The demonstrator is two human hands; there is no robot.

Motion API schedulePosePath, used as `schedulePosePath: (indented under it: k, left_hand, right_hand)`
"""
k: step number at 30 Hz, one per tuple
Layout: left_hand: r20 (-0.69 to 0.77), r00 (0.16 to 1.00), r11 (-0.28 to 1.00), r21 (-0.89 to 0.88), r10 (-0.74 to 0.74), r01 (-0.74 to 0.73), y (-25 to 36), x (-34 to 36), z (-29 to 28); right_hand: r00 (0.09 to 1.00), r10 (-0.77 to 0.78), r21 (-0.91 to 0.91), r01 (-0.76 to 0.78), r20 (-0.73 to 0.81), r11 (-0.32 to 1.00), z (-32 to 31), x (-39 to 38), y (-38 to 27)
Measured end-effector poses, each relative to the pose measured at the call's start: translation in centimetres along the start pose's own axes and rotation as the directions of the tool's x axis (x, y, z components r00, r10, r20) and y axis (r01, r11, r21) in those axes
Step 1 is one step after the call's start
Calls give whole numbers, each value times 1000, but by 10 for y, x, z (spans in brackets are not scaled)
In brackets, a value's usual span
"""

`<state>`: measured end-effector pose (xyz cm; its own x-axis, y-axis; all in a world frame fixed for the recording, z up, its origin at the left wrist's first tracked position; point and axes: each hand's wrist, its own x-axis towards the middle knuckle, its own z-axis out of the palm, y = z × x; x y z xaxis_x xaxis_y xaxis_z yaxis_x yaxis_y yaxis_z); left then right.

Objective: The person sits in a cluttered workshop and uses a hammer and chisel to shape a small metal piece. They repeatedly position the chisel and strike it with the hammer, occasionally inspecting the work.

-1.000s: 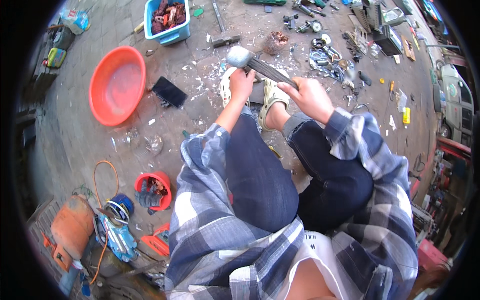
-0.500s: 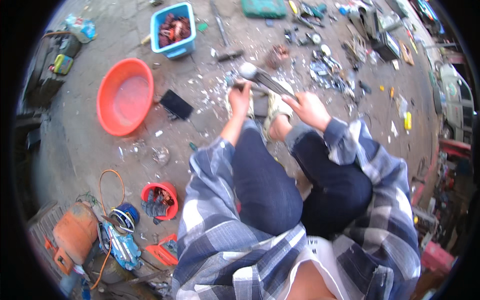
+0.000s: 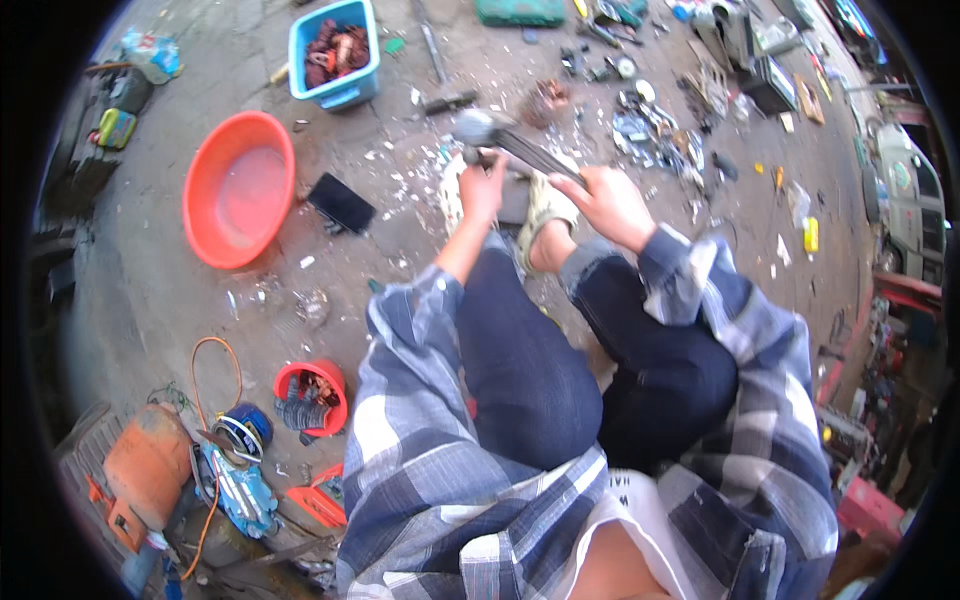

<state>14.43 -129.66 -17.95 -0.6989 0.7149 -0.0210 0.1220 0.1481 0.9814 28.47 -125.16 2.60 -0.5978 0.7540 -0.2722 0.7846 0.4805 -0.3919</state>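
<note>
Squatting over the concrete floor (image 3: pixel 400 260), both forearms out in front of my knees.

Right hand (image 3: pixel 612 203): fingers closed round the dark handle of a hammer (image 3: pixel 510 143). The handle runs up and to the left from the fist; the grey head sits just above the left hand. Grip looks full and firm.

Left hand (image 3: pixel 485 187): curled down on a small piece at the floor, right under the hammer head. The piece itself is hidden by the fingers; I cannot tell what it is or how tightly it is pinched. My sandal (image 3: pixel 542 212) is planted just beside it, between the two hands.

Around: pale shards scattered on the floor near the hands, a black flat slab (image 3: pixel 341 202) to the left, a red basin (image 3: pixel 237 188) further left, a blue tub (image 3: pixel 338 55) of reddish scrap up top, a small red bucket (image 3: pixel 310 397) by my left knee, and a heap of metal scrap (image 3: pixel 650 135) to the right.

My judgement on doing this well: keep left fingertips low and off to the side of the strike point, not over it. Short, square blows; head face flat on the piece. Foot steady as a brace. Shards may fly, so face back.
</note>
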Motion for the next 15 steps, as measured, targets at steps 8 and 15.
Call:
schedulePosePath:
  k: [8,15]
  left_hand:
    - [25,996,891,-445,-82,85,-20,-1,-17]
    - [-4,985,882,-446,-170,150,0,-11,-40]
  right_hand:
    - [924,380,560,-336,40,758,-4,-14,80]
    - [718,695,-27,-696,-38,718,119,-45,237]
